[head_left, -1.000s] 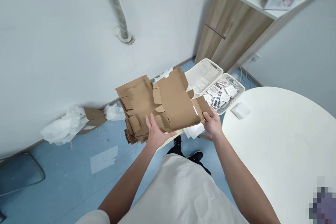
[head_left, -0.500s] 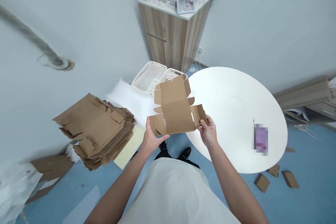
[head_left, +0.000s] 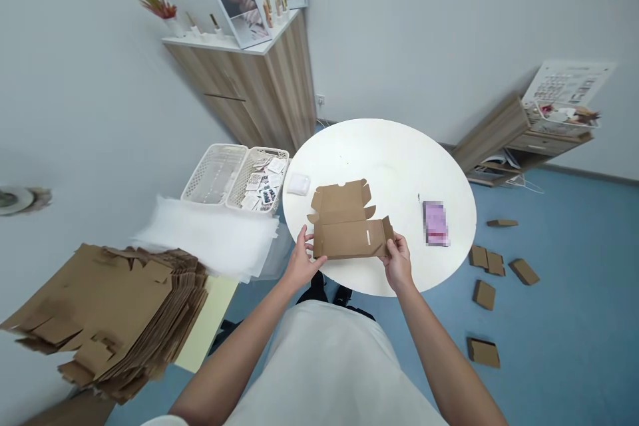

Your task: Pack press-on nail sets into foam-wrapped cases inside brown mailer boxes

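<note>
Fingers [head_left: 305, 240] of the left hand [head_left: 302, 261] are clamped on the left end of a flat cardboard blank [head_left: 347, 229]. The right hand [head_left: 398, 262] pinches the opposite end in the same way, thumb on top and the other fingers beneath. The blank is held level at the near edge of the round white worktop [head_left: 394, 153], its far flaps lying over the surface.

Judging from this hold, the work goes best with even pressure at both ends and the pinch close to the score lines. Thin board buckles if one side is squeezed harder or twisted. A flat, square hold also lets the tabs and the small slot line up.

The blank is plain brown kraft board, matt and slightly fibrous, die-cut with rounded tabs and creased panels. To the left a thick, ragged stack of blanks [head_left: 114, 306] of the same board rests beside limp white sheets [head_left: 210, 236]. Beyond these stand two white lattice plastic baskets [head_left: 219, 173]. The floor on the right has small brown folded boxes [head_left: 486, 293] scattered over it.
</note>
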Tool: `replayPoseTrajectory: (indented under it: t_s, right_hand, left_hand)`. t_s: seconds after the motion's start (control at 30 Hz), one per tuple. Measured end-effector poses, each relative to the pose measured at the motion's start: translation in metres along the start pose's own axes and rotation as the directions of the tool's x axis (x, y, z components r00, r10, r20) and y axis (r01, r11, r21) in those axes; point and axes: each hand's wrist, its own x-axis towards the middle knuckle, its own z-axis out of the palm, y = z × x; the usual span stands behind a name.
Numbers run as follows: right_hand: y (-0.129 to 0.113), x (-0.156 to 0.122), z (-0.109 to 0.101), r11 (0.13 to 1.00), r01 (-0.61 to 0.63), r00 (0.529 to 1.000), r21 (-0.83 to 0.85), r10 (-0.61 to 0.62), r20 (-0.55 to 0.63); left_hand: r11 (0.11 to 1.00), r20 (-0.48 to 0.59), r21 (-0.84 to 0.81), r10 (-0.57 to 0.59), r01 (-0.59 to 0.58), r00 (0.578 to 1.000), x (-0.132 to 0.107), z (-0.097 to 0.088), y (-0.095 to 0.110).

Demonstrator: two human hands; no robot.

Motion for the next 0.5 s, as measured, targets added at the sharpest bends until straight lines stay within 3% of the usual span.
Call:
replayPoseTrajectory:
  t_s: [0.17,0.5]
  right_hand:
    - [0.002,0.005,-0.020,0.999,-0.016,0.994,-0.050,0.010,-0.112]
    - [0.014,0.023,-0.038,0.961,-0.089,0.957,-0.263,0.010,-0.290]
  left_hand:
    - [0.998,0.110,0.033,0.043,-0.047,0.993,0.021,0.020,0.000]
    - [0.995,0.229,0.015,0.093,-0.099,0.969,0.053,0.044,-0.010]
